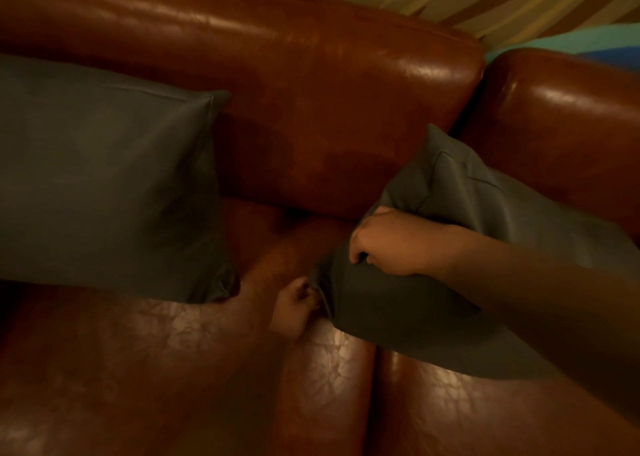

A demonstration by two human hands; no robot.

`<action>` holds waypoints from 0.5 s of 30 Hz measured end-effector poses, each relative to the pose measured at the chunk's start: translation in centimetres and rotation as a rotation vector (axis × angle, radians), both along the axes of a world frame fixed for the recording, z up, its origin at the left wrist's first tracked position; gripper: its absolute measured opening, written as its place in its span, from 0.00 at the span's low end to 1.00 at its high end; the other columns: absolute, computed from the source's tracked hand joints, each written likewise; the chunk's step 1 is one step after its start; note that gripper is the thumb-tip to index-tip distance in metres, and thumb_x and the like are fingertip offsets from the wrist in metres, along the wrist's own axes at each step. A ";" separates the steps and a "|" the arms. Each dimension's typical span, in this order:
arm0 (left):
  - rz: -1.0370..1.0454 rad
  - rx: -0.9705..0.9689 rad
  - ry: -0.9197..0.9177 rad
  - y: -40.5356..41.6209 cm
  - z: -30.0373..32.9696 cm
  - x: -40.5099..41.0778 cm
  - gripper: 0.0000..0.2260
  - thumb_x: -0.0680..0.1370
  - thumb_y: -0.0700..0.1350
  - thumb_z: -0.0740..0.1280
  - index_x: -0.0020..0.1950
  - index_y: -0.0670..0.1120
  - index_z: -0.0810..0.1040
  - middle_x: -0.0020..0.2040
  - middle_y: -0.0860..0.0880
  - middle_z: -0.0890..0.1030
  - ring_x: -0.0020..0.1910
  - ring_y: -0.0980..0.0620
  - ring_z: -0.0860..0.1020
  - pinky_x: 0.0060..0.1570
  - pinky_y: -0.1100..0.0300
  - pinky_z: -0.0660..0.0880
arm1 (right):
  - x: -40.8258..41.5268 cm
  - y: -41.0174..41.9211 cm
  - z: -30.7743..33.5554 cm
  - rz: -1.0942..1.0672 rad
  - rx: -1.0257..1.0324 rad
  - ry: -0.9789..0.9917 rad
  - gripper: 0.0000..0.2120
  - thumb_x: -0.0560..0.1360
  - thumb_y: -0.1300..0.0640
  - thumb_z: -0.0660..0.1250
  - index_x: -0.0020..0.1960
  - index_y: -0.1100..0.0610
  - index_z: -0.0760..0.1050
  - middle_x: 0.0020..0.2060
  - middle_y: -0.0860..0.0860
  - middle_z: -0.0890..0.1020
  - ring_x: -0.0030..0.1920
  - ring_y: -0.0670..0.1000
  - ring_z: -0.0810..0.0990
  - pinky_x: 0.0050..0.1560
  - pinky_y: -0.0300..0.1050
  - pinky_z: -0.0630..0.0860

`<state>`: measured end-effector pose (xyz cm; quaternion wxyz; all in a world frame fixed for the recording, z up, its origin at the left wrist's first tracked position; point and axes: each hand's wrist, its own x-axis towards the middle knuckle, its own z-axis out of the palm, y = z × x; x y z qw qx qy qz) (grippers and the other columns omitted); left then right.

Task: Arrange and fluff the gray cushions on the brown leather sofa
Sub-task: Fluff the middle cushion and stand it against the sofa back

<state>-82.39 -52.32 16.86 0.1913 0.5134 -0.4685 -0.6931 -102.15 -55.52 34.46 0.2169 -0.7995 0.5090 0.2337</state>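
Left hand [294,308] half-hidden behind cushion [415,303]

Dim, warm light fills the room and glints in patches off glossy brown leather. Behind the furniture, at the upper right, hangs or lies a striped fabric [485,1] in pale yellow and tan bands. Just below it shows a strip of teal cloth [568,41], with a sliver of blue at the right edge.
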 end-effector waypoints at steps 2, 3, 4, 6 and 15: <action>-0.131 -0.143 -0.122 -0.1 -0.5 0.1 0.13 0.78 0.38 0.65 0.50 0.57 0.77 0.46 0.56 0.82 0.47 0.56 0.81 0.46 0.59 0.77 | -0.2 0.1 0.2 -0.002 0.004 0.005 0.16 0.75 0.63 0.64 0.59 0.47 0.77 0.57 0.46 0.80 0.59 0.52 0.76 0.60 0.47 0.63; -0.136 -0.158 -0.159 0.1 -0.9 0.4 0.11 0.78 0.40 0.65 0.50 0.57 0.77 0.46 0.55 0.82 0.47 0.55 0.81 0.46 0.59 0.77 | -0.5 0.1 0.5 -0.015 0.017 0.006 0.17 0.76 0.63 0.63 0.60 0.46 0.76 0.58 0.45 0.79 0.60 0.51 0.76 0.61 0.47 0.63; -0.091 -0.102 -0.169 0.5 -0.9 0.7 0.10 0.78 0.39 0.64 0.51 0.54 0.78 0.46 0.53 0.83 0.46 0.53 0.82 0.44 0.60 0.77 | -0.9 0.2 0.8 -0.029 0.038 0.009 0.17 0.76 0.63 0.63 0.61 0.46 0.76 0.60 0.44 0.79 0.62 0.50 0.75 0.61 0.46 0.62; 0.041 0.087 -0.187 1.5 -1.3 1.0 0.07 0.79 0.35 0.63 0.51 0.44 0.77 0.42 0.47 0.81 0.37 0.53 0.82 0.35 0.64 0.77 | -1.8 0.5 1.3 -0.059 0.067 0.000 0.18 0.77 0.62 0.62 0.63 0.46 0.75 0.63 0.43 0.76 0.64 0.47 0.72 0.62 0.44 0.61; -0.143 0.037 -0.360 -1.0 0.2 1.4 0.20 0.72 0.46 0.60 0.63 0.44 0.75 0.54 0.47 0.78 0.57 0.42 0.78 0.54 0.53 0.75 | -1.2 0.2 1.1 0.006 -0.009 -0.028 0.18 0.77 0.63 0.61 0.62 0.47 0.76 0.63 0.44 0.77 0.64 0.49 0.73 0.61 0.44 0.62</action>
